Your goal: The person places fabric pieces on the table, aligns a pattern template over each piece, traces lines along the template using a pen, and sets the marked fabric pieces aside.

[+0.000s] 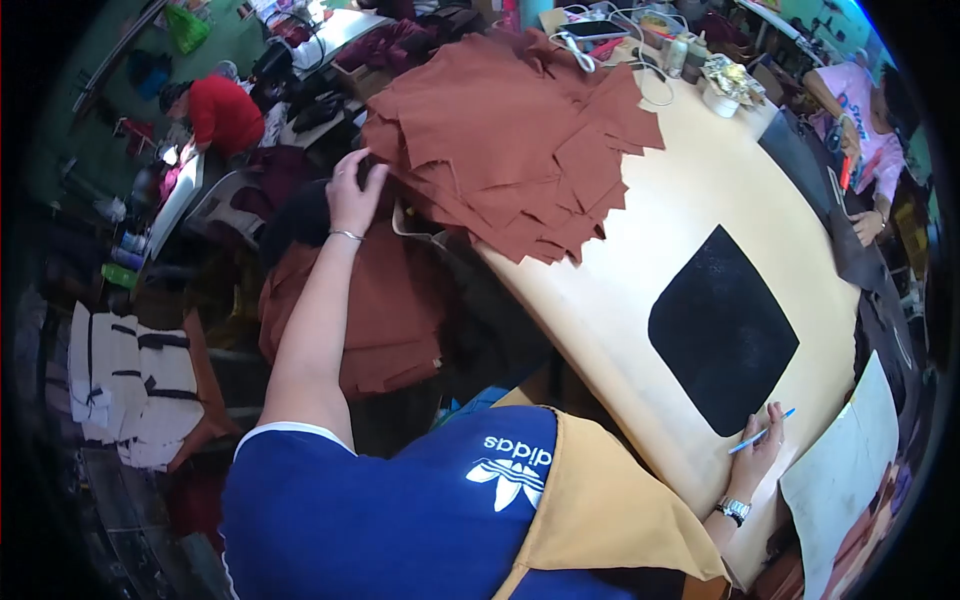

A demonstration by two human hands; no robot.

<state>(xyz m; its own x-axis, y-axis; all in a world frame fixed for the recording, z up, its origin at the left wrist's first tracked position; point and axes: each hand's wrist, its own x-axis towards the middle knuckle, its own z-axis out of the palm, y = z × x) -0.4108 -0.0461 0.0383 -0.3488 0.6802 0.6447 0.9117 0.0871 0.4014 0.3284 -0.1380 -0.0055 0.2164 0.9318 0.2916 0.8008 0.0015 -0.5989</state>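
Note:
My left hand (pixel 357 197) reaches to the left edge of a pile of reddish-brown fabric pieces (pixel 500 140). Its thumb stands apart from the fingers, and the fingertips are at the pile's edge; whether they touch it I cannot tell. In my right hand (pixel 757 458) is a blue pen (pixel 745 443), held across the fingers. This hand rests on the cream tabletop (pixel 600 310), just below the corner of a black four-sided piece (pixel 724 330) with one rounded corner. The black piece lies flat.
More brown pieces (pixel 390 330) lie below my left arm. A pale sheet (pixel 845 470) hangs at the table's right edge. A white cup (pixel 722 100), a phone (pixel 597 30) and cables lie at the back. A person in pink (pixel 865 110) holds scissors at right; one in red (pixel 225 115) bends over at left.

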